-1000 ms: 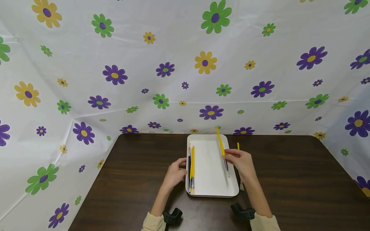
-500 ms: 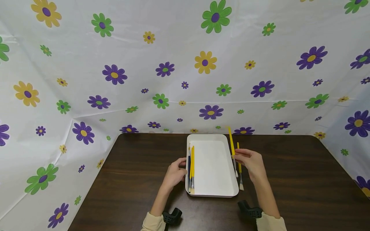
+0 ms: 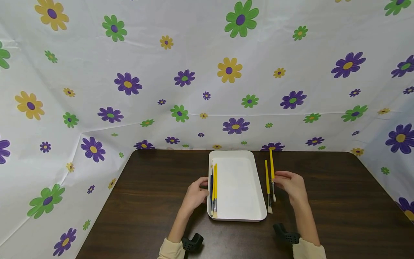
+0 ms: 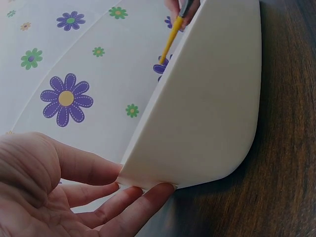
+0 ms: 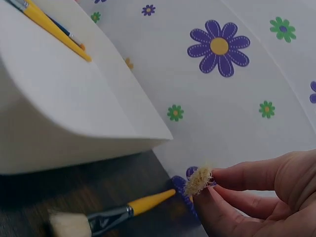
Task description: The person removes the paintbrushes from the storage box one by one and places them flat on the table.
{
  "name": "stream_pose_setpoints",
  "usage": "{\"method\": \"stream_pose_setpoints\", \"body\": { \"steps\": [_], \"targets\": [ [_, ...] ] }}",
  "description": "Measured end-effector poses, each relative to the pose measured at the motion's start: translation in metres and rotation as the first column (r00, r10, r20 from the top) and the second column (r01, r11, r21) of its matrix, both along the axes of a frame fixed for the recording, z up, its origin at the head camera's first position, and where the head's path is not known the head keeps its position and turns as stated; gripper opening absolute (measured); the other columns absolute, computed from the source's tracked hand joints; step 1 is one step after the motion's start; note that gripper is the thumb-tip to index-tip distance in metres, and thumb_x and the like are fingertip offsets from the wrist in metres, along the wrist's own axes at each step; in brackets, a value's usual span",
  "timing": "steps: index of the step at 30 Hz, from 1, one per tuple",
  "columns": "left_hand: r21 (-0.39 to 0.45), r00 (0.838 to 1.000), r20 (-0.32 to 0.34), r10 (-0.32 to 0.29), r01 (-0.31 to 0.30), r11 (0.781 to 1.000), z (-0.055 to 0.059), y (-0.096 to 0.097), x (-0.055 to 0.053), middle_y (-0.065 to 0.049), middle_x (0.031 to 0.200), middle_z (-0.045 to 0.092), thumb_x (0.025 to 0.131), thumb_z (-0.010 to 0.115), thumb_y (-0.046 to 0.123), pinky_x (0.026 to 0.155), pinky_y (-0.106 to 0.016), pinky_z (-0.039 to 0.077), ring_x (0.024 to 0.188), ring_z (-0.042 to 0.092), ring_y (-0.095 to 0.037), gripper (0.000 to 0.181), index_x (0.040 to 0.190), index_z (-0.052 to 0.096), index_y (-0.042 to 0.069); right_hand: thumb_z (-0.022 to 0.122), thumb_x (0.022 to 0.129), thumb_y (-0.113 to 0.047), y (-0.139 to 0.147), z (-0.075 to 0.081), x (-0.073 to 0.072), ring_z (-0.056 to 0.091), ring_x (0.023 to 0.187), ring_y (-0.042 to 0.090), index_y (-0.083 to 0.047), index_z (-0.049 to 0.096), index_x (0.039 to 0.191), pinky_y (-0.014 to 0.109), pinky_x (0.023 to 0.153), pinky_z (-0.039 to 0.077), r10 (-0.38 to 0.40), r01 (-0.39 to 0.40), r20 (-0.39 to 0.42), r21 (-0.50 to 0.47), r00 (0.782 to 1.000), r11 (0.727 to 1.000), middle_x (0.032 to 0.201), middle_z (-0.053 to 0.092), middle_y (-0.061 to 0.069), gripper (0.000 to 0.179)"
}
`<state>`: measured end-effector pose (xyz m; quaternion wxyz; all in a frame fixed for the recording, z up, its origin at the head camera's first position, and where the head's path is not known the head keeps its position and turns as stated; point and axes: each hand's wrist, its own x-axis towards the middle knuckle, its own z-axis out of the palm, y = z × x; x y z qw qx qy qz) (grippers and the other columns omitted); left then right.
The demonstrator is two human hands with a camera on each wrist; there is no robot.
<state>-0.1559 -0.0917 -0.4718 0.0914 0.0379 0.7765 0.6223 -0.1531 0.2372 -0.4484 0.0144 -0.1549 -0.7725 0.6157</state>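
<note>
White tray: on the dark wooden table [image 3: 145, 190], the white tray [image 3: 239, 187] is set lengthwise, with its short end turned to the person.
Left hand: the left hand [image 3: 195, 194] is placed at the tray's left wall; the tray's edge is held between the thumb at the rim and the fingertips lower down.
Right hand: to the right of the tray, the held brush [image 3: 272, 163] is pinched narrowly between the thumb and fingers of the right hand [image 3: 293, 187].
Held brush: its yellow handle is pointed away from the person and its pale bristles are turned back; whether the table is touched by it cannot be told.
Loose brush: between the tray's right wall and the held brush, a loose yellow brush [image 3: 267, 178] is laid on the table, bristles toward the person.
Brushes in the tray: along the inside of the tray's left wall, a dark blue brush [image 3: 211, 183] and two yellow brushes [image 3: 215, 183] are lined up side by side.
Backdrop: beyond the tray, white floral cloth [image 3: 207, 54] is hung.
</note>
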Motion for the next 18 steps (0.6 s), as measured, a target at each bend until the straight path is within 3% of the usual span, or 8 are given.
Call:
{"method": "stream_pose_setpoints", "body": {
  "steps": [10, 18],
  "targets": [
    [-0.009, 1.000, 0.016, -0.003, 0.003, 1.000, 0.000, -0.001, 0.000, -0.028, 0.127, 0.060, 0.088, 0.060, -0.008, 0.063, -0.042, 0.062, 0.096, 0.070, -0.034, 0.054, 0.142, 0.053, -0.011, 0.066, 0.097, 0.002, 0.010, -0.009, 0.001, 0.065, 0.070, 0.001, 0.024, 0.056, 0.127, 0.018, 0.068, 0.058, -0.019, 0.018, 0.029, 0.036, 0.999, 0.999, 0.096, 0.070, 0.011, 0.038],
    [-0.009, 1.000, 0.023, -0.005, 0.005, 1.000, 0.000, -0.001, 0.000, -0.028, 0.127, 0.060, 0.087, 0.059, -0.008, 0.064, -0.043, 0.062, 0.099, 0.071, -0.035, 0.056, 0.142, 0.053, -0.011, 0.068, 0.093, 0.003, 0.013, -0.017, -0.001, 0.066, 0.070, 0.007, 0.023, 0.062, 0.119, 0.023, 0.064, 0.059, -0.030, 0.020, 0.072, 0.142, 0.997, 0.990, 0.104, 0.069, 0.028, 0.034]
  ]
}}
